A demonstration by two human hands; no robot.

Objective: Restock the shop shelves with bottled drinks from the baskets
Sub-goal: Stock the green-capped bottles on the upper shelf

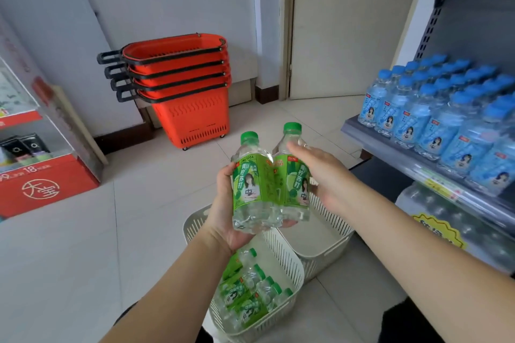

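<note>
Two clear bottles with green labels and green caps, the left bottle [248, 181] and the right bottle [292, 175], stand upright side by side above the baskets. My left hand [223, 220] holds both from below, thumb on the left one's side. My right hand [323, 175] lies against the right bottle's outer side with fingers fairly straight. Below, a cream slotted basket [292, 267] holds several more green-label bottles [250, 292] lying down. A second cream basket [331, 245] beside it looks empty. The grey shelf [359, 133] to the right carries rows of blue-cap bottles [418, 108].
A stack of red wheeled shopping baskets [184, 83] stands by the back wall. A red display stand [44, 186] is at the left. The lower shelf holds clear bottles [446, 217]. A closed door [334, 36] is behind. Tiled floor lies between the displays.
</note>
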